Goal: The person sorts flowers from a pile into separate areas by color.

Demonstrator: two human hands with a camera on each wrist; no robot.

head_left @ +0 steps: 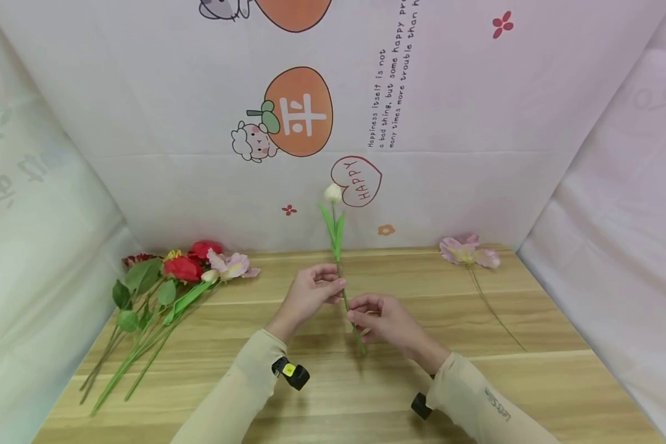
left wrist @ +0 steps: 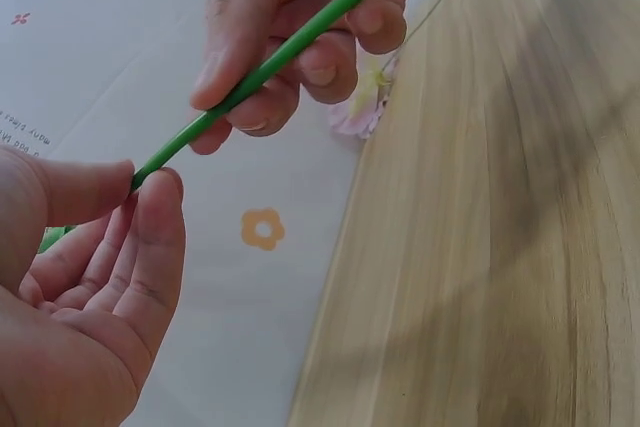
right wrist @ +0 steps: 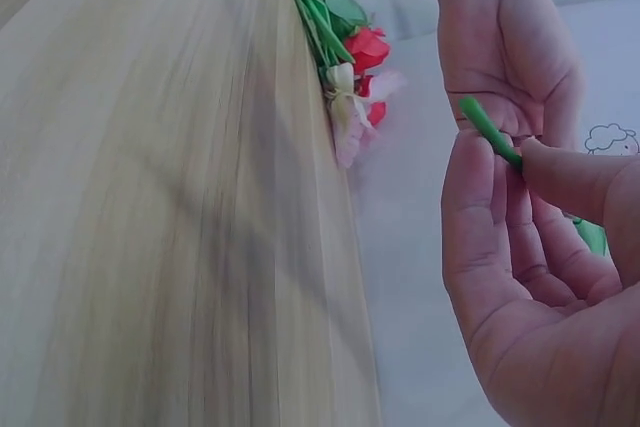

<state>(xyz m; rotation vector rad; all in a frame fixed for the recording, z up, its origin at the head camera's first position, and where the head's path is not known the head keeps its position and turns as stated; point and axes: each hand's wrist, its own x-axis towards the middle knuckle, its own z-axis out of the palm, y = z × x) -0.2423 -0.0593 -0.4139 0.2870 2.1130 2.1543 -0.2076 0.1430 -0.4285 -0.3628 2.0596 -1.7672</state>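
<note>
A white artificial tulip (head_left: 333, 193) with green leaves stands nearly upright above the middle of the table, its lower end leaning to the right. My left hand (head_left: 313, 290) pinches its green stem (left wrist: 290, 50) between thumb and fingers, just below the leaves. Lower down the same stem, my right hand (head_left: 385, 324) pinches it between thumb and fingertips. The cut end of the stem sticks out past the right hand, as the right wrist view shows. In the left wrist view the bloom is out of frame.
On the left of the wooden table (head_left: 399, 388) lies a bunch with red roses (head_left: 183, 269), a pale pink flower (head_left: 230, 265) and another white tulip (head_left: 210, 276). A single pink flower (head_left: 466, 251) with a thin stem lies at the right. Printed white cloth (head_left: 449, 111) stands behind.
</note>
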